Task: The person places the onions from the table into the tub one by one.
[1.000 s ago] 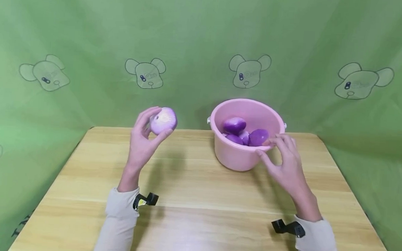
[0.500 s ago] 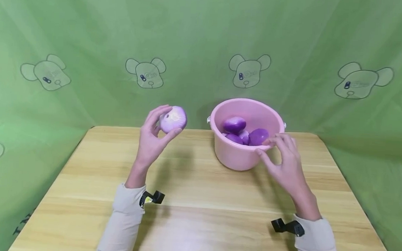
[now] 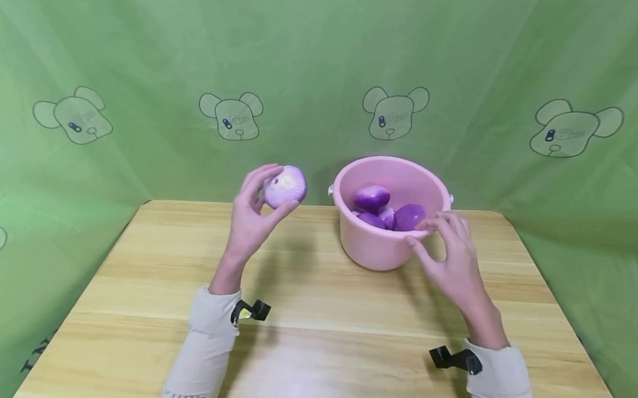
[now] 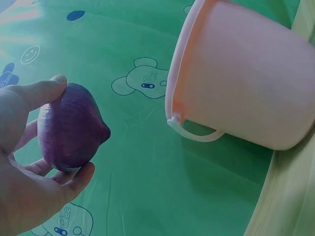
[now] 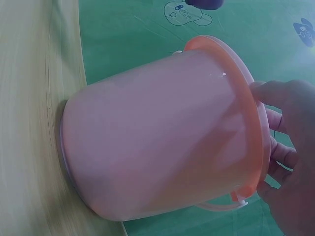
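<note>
My left hand holds a purple onion in the air, left of the pink bucket. In the left wrist view, the thumb and fingers grip the onion at its sides, and its pointed end faces the bucket. My right hand grips the near right part of the bucket's rim, thumb outside and fingers over the edge; the right wrist view shows the same hold on the bucket. Several purple onions lie inside the bucket, some partly hidden by its front wall.
The bucket stands upright near the back edge of a wooden table. A green cloth with printed bear heads hangs behind and at both sides. The bucket's handle hangs down at its side.
My left hand has carried the onion rightward and slightly up, closer to the bucket. The right hand and the bucket have stayed in place.
</note>
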`<state>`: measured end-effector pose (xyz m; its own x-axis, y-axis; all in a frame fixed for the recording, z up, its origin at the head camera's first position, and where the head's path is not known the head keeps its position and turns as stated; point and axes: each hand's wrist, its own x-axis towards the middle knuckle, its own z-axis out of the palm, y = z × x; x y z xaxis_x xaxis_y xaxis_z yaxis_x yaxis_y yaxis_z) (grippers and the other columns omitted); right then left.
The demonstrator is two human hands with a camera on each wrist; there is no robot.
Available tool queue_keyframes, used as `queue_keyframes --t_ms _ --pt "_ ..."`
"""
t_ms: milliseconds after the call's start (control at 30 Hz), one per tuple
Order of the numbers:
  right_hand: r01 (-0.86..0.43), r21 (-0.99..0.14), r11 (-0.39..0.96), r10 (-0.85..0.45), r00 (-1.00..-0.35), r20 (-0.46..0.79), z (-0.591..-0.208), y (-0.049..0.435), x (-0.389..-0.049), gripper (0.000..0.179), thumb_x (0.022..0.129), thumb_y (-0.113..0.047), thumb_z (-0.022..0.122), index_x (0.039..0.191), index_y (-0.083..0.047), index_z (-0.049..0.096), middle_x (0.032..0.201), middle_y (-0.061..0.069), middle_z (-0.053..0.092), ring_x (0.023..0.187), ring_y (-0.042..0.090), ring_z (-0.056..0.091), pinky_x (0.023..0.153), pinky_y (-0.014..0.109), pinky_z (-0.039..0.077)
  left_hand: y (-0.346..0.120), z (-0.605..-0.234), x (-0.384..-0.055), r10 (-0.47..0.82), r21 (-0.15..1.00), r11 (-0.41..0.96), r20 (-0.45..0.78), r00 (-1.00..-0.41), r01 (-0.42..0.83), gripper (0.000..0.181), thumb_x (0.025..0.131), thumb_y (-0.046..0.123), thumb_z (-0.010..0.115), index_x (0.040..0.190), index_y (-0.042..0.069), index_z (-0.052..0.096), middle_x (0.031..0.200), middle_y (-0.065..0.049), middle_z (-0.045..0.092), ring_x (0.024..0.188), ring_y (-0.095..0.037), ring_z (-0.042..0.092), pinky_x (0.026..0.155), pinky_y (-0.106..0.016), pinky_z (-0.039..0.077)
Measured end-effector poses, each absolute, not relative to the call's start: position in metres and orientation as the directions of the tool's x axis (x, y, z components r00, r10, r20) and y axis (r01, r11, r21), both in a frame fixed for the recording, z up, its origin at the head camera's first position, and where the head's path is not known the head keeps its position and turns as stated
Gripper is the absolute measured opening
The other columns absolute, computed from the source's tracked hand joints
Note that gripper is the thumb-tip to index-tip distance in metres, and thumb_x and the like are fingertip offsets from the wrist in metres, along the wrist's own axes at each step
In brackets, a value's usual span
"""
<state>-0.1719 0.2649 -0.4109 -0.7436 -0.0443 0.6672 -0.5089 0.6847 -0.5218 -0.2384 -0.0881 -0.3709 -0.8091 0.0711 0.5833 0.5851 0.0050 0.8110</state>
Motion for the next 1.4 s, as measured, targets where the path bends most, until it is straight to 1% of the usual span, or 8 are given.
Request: queue_keyframes --t_ms 100,233,467,700,967,1133,1300,1400 --pt "-0.509 -0.520 0.686 -0.046 -0.743 0.667 -0.411 0.265 -0.172 0.032 0.081 -0.006 0.084 0.108 0.002 0.068 0.112 0.016 0.059 0.116 0.029 0.047 0.100 0.052 0.041 -0.082 -0.361 -0.231 0.074 0.815 0.001 0.577 -0.813 0.579 0.057 0.081 -0.009 0.078 0.135 -0.008 0.058 0.146 -0.023 0.046 0.134 -0.034 0.049 0.108 -0.043 0.049" --pt "-0.511 -0.515 0.688 -0.048 -0.741 0.670 -0.411 0.265 -0.172 0.032 0.081 -0.005 0.084 0.107 0.003 0.067 0.112 0.017 0.059 0.116 0.030 0.047 0.101 0.052 0.041 -0.075 -0.351 -0.222 0.090 0.818 -0.003 0.573 -0.815 0.575 0.057 0.082 -0.009 0.078 0.135 -0.009 0.057 0.145 -0.024 0.046 0.134 -0.034 0.049 0.109 -0.043 0.049" --pt "-0.504 -0.522 0.688 -0.045 -0.748 0.663 -0.411 0.264 -0.171 0.031 0.082 -0.005 0.084 0.107 0.003 0.067 0.112 0.016 0.059 0.116 0.029 0.047 0.100 0.053 0.041 -0.067 -0.350 -0.221 0.103 0.820 -0.014 0.570 -0.815 0.572 0.057 0.081 -0.009 0.078 0.134 -0.009 0.057 0.146 -0.025 0.045 0.135 -0.034 0.048 0.110 -0.043 0.048" --pt "-0.500 -0.530 0.685 -0.037 -0.750 0.660 -0.411 0.265 -0.169 0.031 0.082 -0.005 0.084 0.107 0.002 0.068 0.114 0.016 0.059 0.117 0.029 0.047 0.100 0.053 0.041 -0.060 -0.365 -0.237 0.130 0.834 -0.003 0.548 -0.826 0.552 0.061 0.080 -0.007 0.082 0.136 -0.003 0.059 0.148 -0.019 0.045 0.134 -0.032 0.048 0.109 -0.041 0.049" --pt "-0.508 -0.523 0.684 -0.043 -0.744 0.667 -0.411 0.264 -0.171 0.030 0.082 -0.005 0.083 0.107 0.002 0.067 0.113 0.015 0.059 0.114 0.027 0.047 0.099 0.051 0.041 -0.056 -0.372 -0.240 0.144 0.818 -0.007 0.570 -0.809 0.575 0.059 0.081 0.001 0.085 0.136 0.005 0.063 0.146 -0.011 0.048 0.133 -0.026 0.050 0.107 -0.040 0.051" --pt "-0.509 -0.524 0.683 -0.041 -0.743 0.668 -0.411 0.264 -0.172 0.031 0.082 -0.005 0.084 0.107 0.002 0.067 0.113 0.015 0.059 0.114 0.026 0.047 0.097 0.049 0.041 -0.052 -0.372 -0.242 0.155 0.819 -0.004 0.567 -0.809 0.573 0.059 0.081 0.002 0.084 0.136 0.005 0.063 0.145 -0.010 0.049 0.132 -0.024 0.050 0.108 -0.038 0.050" --pt "-0.509 -0.526 0.682 -0.040 -0.744 0.667 -0.412 0.264 -0.172 0.031 0.082 -0.005 0.084 0.107 0.001 0.068 0.114 0.015 0.059 0.114 0.026 0.047 0.098 0.049 0.041 -0.048 -0.372 -0.244 0.163 0.826 -0.001 0.557 -0.815 0.564 0.062 0.080 -0.001 0.085 0.137 0.003 0.061 0.147 -0.012 0.048 0.132 -0.026 0.051 0.107 -0.039 0.051" --pt "-0.511 -0.525 0.681 -0.038 -0.741 0.671 -0.412 0.264 -0.172 0.031 0.082 -0.005 0.084 0.106 0.001 0.068 0.115 0.015 0.059 0.114 0.026 0.047 0.098 0.049 0.041 -0.044 -0.370 -0.245 0.171 0.823 0.007 0.559 -0.811 0.568 0.063 0.080 0.000 0.085 0.137 0.004 0.061 0.147 -0.012 0.048 0.132 -0.027 0.050 0.106 -0.039 0.051"
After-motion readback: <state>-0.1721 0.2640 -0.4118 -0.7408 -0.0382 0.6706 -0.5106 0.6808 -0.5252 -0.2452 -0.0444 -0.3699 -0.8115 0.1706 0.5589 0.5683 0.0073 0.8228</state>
